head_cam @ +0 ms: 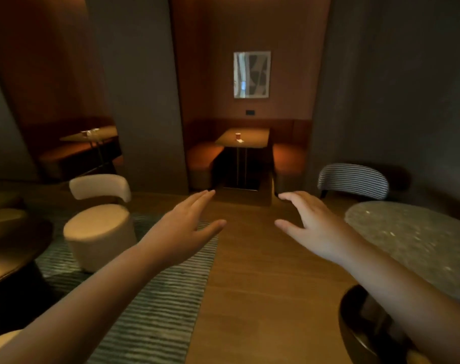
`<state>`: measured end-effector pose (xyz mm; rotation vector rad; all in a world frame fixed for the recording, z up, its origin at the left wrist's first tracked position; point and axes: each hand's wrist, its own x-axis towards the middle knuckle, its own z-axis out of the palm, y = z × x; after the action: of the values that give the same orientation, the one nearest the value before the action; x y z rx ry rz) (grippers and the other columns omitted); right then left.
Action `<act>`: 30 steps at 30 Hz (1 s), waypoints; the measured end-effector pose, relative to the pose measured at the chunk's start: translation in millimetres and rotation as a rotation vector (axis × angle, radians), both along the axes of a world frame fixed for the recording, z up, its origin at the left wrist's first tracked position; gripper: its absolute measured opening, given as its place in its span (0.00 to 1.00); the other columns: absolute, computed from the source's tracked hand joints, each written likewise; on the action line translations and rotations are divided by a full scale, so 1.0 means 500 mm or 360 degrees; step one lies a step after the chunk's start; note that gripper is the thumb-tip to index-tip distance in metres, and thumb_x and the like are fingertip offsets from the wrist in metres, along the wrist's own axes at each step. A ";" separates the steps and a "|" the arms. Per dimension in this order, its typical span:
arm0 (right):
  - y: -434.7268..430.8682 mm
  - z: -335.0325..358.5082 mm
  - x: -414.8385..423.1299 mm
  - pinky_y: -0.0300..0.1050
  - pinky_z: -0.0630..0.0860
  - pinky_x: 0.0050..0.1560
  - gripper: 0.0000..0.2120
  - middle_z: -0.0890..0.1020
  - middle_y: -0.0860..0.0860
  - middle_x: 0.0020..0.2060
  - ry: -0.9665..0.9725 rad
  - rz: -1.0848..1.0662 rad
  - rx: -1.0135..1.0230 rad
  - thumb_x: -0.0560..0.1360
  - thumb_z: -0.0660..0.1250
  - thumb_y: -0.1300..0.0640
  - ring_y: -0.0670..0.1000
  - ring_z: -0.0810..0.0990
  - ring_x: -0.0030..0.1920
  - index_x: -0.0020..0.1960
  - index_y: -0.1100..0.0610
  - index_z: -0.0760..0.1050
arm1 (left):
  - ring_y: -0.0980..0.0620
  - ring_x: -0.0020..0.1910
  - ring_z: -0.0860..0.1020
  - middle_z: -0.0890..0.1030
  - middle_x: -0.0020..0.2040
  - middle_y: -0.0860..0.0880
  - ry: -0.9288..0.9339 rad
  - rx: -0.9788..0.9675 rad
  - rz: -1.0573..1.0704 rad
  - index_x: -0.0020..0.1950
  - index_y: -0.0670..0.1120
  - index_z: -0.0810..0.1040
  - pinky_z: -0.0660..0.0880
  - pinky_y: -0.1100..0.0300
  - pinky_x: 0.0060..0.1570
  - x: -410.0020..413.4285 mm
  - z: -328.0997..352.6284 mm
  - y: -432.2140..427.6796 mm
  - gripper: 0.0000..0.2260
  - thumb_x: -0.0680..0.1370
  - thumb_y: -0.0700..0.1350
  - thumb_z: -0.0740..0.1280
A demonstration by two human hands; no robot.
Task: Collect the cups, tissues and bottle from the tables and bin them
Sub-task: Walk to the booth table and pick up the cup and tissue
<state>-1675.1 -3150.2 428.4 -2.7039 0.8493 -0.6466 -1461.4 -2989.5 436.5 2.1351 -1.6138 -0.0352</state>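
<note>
A small red cup (237, 136) stands on the booth table (255, 143) straight ahead, far off, with a pale tissue (240, 140) lying just in front of it. Another booth table (102, 135) at the left carries small pale items (90, 132), too far and dim to tell apart. My left hand (181, 227) and my right hand (307, 227) stretch forward in mid-air above the wooden floor. Both hold nothing, their fingers straight and relaxed. Neither hand is near the cup.
A cream round chair (100, 227) stands on a striped rug (155, 306) at the left. A round stone-top table (418, 243) and a striped chair (353, 181) are at the right. A dark round table (10, 253) sits at the far left. Orange benches (202, 158) flank the booth table.
</note>
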 end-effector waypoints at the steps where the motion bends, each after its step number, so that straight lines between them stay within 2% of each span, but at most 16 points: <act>1: -0.044 0.002 0.045 0.38 0.60 0.60 0.28 0.60 0.40 0.71 -0.0003 0.0022 -0.0028 0.75 0.58 0.36 0.43 0.61 0.70 0.72 0.42 0.56 | 0.57 0.71 0.57 0.53 0.75 0.59 0.0022 -0.0023 0.0021 0.74 0.59 0.51 0.61 0.57 0.65 0.038 0.000 -0.037 0.34 0.72 0.68 0.56; 5: -0.213 0.003 0.212 0.38 0.63 0.60 0.28 0.61 0.40 0.71 0.0041 0.0064 -0.0074 0.76 0.59 0.39 0.43 0.62 0.69 0.72 0.42 0.55 | 0.57 0.69 0.62 0.54 0.74 0.60 -0.0060 -0.0048 0.0029 0.72 0.60 0.58 0.65 0.59 0.61 0.187 -0.004 -0.197 0.30 0.73 0.67 0.56; 11: -0.438 -0.024 0.417 0.40 0.61 0.66 0.31 0.60 0.41 0.72 0.0175 0.0055 -0.0095 0.76 0.61 0.41 0.43 0.59 0.71 0.74 0.44 0.52 | 0.57 0.70 0.60 0.58 0.74 0.56 -0.0291 -0.0263 0.0043 0.74 0.57 0.56 0.62 0.59 0.64 0.361 -0.005 -0.482 0.30 0.74 0.66 0.54; 21: -0.930 -0.044 0.634 0.37 0.59 0.63 0.31 0.60 0.41 0.72 0.0146 -0.0003 -0.0144 0.75 0.60 0.39 0.42 0.59 0.71 0.74 0.43 0.52 | 0.56 0.72 0.57 0.54 0.76 0.56 -0.0378 -0.0183 -0.0073 0.74 0.59 0.53 0.61 0.57 0.66 0.618 -0.039 -0.980 0.31 0.74 0.67 0.54; 26: -1.207 -0.049 0.758 0.39 0.60 0.67 0.32 0.59 0.41 0.73 0.0206 -0.0003 -0.0092 0.76 0.60 0.40 0.42 0.57 0.72 0.74 0.44 0.51 | 0.56 0.73 0.54 0.52 0.76 0.56 -0.0347 -0.0146 0.0020 0.75 0.58 0.50 0.58 0.57 0.68 0.760 -0.048 -1.228 0.32 0.74 0.66 0.54; 30: -1.403 -0.041 0.889 0.40 0.59 0.68 0.30 0.59 0.43 0.73 0.0192 0.0058 -0.0070 0.77 0.61 0.42 0.43 0.57 0.72 0.74 0.45 0.53 | 0.57 0.72 0.57 0.54 0.75 0.56 -0.0337 -0.0157 0.0101 0.75 0.57 0.51 0.61 0.58 0.67 0.875 -0.058 -1.392 0.32 0.74 0.65 0.56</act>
<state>-1230.7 -3851.6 407.7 -2.8151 0.8203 -0.5049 -1024.0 -3685.7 407.6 2.1716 -1.6247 0.2944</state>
